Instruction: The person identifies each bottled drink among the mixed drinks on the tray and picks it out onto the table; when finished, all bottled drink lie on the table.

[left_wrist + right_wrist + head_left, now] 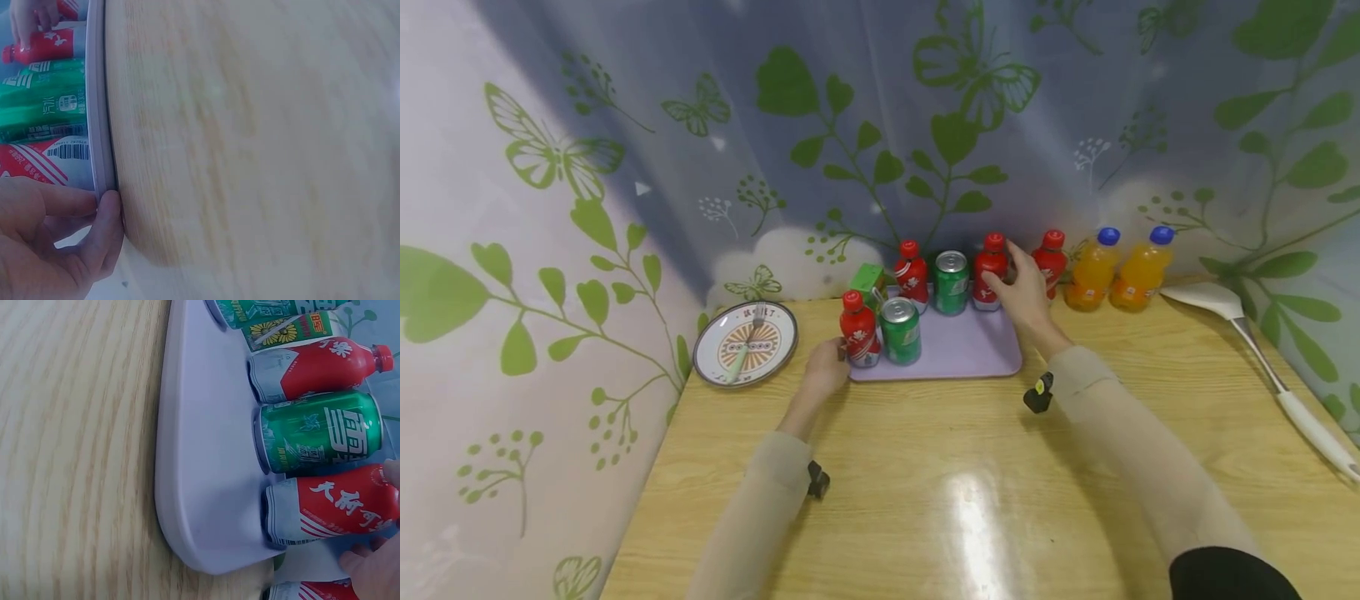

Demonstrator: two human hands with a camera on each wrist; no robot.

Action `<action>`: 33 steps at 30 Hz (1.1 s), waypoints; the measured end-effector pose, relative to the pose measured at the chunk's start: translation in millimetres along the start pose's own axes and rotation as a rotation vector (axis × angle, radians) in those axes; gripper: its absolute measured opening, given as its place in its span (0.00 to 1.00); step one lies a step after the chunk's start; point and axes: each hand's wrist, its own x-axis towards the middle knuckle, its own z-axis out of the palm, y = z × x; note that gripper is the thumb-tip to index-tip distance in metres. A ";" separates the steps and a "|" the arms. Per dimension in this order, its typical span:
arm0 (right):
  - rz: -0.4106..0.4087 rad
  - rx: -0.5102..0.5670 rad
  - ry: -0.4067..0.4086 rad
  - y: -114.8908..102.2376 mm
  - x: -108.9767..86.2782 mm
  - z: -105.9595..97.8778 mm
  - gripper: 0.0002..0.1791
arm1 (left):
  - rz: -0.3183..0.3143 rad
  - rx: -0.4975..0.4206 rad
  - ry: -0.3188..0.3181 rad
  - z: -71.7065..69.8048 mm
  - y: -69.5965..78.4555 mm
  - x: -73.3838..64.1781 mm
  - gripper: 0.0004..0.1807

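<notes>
A lilac tray (pixel 958 354) lies on the wooden table. My left hand (pixel 826 367) pinches its rim near the front left corner; thumb and finger meet there in the left wrist view (pixel 69 234). Next to that hand stands a red soda bottle (pixel 860 332), with a green can (pixel 901 333) beside it. Along the tray's back are a green drink carton (pixel 868 279), another red bottle (pixel 912 279) and another green can (pixel 951 287). My right hand (pixel 1024 287) grips a third red bottle (pixel 340 503), upright at the tray's back right, near its neck.
Right of the tray stand one more red bottle (pixel 1050 260) and two orange drink bottles (pixel 1092 275) with blue caps. A white-handled spatula (pixel 1258 342) lies at the far right. On the left is a plate (pixel 707 350) with a fork (pixel 747 346). A patterned curtain (pixel 865 100) borders the table's back.
</notes>
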 end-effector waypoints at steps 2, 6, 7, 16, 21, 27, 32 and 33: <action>0.004 0.001 0.006 0.4 1.6 3.8 0.42 | 0.009 0.005 0.004 -0.2 -0.4 0.2 0.36; 0.005 -0.018 0.029 0.8 3.8 10.5 0.41 | 0.031 0.006 0.015 -0.1 -0.2 -0.6 0.36; 0.003 -0.021 0.040 0.9 4.1 12.0 0.41 | 0.037 0.007 0.017 0.0 0.0 -0.8 0.36; -0.003 -0.054 0.094 -0.3 3.0 18.5 0.37 | 0.061 0.023 0.042 0.0 -1.0 -0.7 0.33; 0.005 -0.055 0.101 -1.3 1.3 18.8 0.37 | 0.079 0.049 0.054 0.0 -1.6 -1.2 0.32; 0.027 -0.033 0.103 0.2 -1.2 16.9 0.38 | 0.079 0.049 0.055 0.0 -0.5 -1.9 0.32; 0.037 -0.004 0.097 -0.1 -4.7 14.3 0.38 | 0.061 0.041 0.046 -0.1 0.0 -1.7 0.33; 0.034 -0.001 0.100 -0.4 -5.3 13.7 0.38 | 0.055 0.038 0.044 -0.3 -0.1 -1.7 0.33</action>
